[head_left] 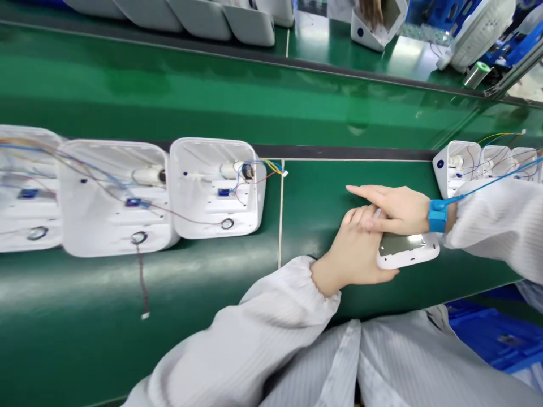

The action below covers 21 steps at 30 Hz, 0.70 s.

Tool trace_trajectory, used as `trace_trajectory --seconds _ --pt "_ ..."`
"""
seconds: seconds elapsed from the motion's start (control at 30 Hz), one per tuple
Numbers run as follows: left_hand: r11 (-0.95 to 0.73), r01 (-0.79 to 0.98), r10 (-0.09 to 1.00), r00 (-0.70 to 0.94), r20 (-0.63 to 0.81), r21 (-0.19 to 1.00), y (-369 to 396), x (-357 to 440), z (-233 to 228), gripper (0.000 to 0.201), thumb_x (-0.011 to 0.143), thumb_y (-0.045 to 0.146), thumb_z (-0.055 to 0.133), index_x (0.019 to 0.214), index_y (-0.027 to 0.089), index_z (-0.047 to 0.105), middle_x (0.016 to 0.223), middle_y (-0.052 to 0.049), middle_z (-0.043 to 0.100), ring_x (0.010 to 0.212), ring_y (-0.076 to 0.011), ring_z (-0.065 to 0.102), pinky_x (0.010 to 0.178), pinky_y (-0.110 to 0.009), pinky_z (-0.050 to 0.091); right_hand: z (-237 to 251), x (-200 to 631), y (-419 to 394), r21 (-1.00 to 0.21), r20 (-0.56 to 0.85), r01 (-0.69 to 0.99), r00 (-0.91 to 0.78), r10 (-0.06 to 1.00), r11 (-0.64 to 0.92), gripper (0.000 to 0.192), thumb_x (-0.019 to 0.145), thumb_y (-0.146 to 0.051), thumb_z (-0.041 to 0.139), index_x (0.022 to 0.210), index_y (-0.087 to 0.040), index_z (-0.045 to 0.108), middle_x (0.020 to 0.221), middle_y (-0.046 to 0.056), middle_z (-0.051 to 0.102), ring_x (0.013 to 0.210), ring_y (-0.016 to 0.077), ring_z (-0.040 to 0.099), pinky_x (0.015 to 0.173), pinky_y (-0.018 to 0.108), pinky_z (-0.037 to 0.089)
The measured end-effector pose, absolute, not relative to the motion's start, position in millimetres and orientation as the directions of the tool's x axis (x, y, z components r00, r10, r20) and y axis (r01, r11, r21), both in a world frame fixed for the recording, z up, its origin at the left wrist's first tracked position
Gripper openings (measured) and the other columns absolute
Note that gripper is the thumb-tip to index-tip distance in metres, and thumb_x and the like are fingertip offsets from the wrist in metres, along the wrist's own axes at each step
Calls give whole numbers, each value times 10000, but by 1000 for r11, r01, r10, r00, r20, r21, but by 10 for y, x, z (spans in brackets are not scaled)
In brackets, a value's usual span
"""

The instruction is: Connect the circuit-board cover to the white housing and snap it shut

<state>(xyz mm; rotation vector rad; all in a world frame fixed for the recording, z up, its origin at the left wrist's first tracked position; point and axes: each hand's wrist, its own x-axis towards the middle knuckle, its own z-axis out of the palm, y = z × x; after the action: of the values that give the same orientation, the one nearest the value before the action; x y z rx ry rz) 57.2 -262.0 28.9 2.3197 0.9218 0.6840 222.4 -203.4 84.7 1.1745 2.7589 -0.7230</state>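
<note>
My left hand (354, 249) holds a small white panel with a glossy grey display (405, 246), low over the green bench. Its thumb lies along the panel's near edge and the fingers wrap the left end. My right hand (392, 209) crosses above, its index finger stretched to the left and its thumb resting by the left hand's fingers. It covers the panel's far side. A blue wrist strap (438, 216) with a cord circles my right wrist. To the left, an open white housing (216, 220) contains a small blue board, a round part and loose coloured wires.
More white housings (114, 226) stand left in the row, wires trailing onto the bench (229, 271). Several others (445, 169) are at the right. A raised shelf behind carries white shells (250, 25) and a solder spool (477, 73). Blue crates (496, 333) sit below, right.
</note>
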Motion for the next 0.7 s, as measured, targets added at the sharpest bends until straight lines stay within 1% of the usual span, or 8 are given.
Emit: trace_trajectory --seconds 0.07,0.17,0.27,0.4,0.5,0.6,0.67,0.7 --pt "-641 452 715 646 268 620 -2636 588 271 890 660 555 691 1410 145 442 1366 -201 499 1258 -419 459 1061 -570 340 866 2224 -2037 -374 -258 708 -700 665 600 776 960 -671 379 1591 -257 200 1533 110 457 1342 326 501 1007 493 477" --pt "-652 459 716 634 292 604 -2654 608 242 875 672 546 685 1411 139 453 1398 -199 476 1288 -421 433 1082 -575 324 887 2215 -2056 -348 -312 728 -684 659 591 761 965 -665 373 1589 -260 213 1502 111 496 1306 328 539 993 493 488" --pt "-656 443 714 626 312 611 -2665 618 202 865 675 540 690 1410 153 448 1406 -191 470 1305 -415 421 1099 -578 307 872 2228 -2076 -352 -275 732 -676 683 583 742 959 -665 383 1574 -272 254 1460 100 541 1243 318 590 972 492 503" --pt "-661 434 720 596 355 612 -2677 614 154 959 630 556 706 1425 119 393 1395 -212 475 1310 -414 424 1111 -570 293 825 2280 -2104 -456 -82 684 -670 738 570 680 954 -622 441 1519 -255 360 1326 94 634 1151 273 639 940 443 528" --pt "-656 458 728 592 345 599 -2688 605 157 995 597 566 722 1404 83 395 1342 -229 520 1265 -418 462 1065 -558 332 818 2305 -2125 -529 72 662 -589 805 532 553 968 -540 471 1426 -229 465 1208 94 681 1094 251 658 886 405 547" --pt "-664 464 726 588 357 586 -2698 603 174 1077 569 574 755 1438 84 349 1401 -234 497 1280 -420 450 1049 -545 337 815 2335 -2153 -589 287 651 -386 877 479 390 962 -445 537 1283 -227 568 1100 75 712 1038 229 677 849 375 553" --pt "-669 461 723 583 370 583 -2697 603 174 1119 560 580 765 1458 76 327 1439 -235 475 1292 -415 445 1053 -533 335 780 2388 -2196 -640 428 636 -171 887 431 294 944 -410 579 1173 -230 624 1050 63 718 995 219 687 845 373 553" --pt "-669 460 724 580 373 584 -2693 602 169 1129 555 579 768 1460 70 327 1441 -236 476 1285 -412 453 1050 -529 341 746 2427 -2232 -675 469 619 -60 881 401 269 936 -407 592 1135 -233 641 1051 61 716 999 220 685 862 382 551"
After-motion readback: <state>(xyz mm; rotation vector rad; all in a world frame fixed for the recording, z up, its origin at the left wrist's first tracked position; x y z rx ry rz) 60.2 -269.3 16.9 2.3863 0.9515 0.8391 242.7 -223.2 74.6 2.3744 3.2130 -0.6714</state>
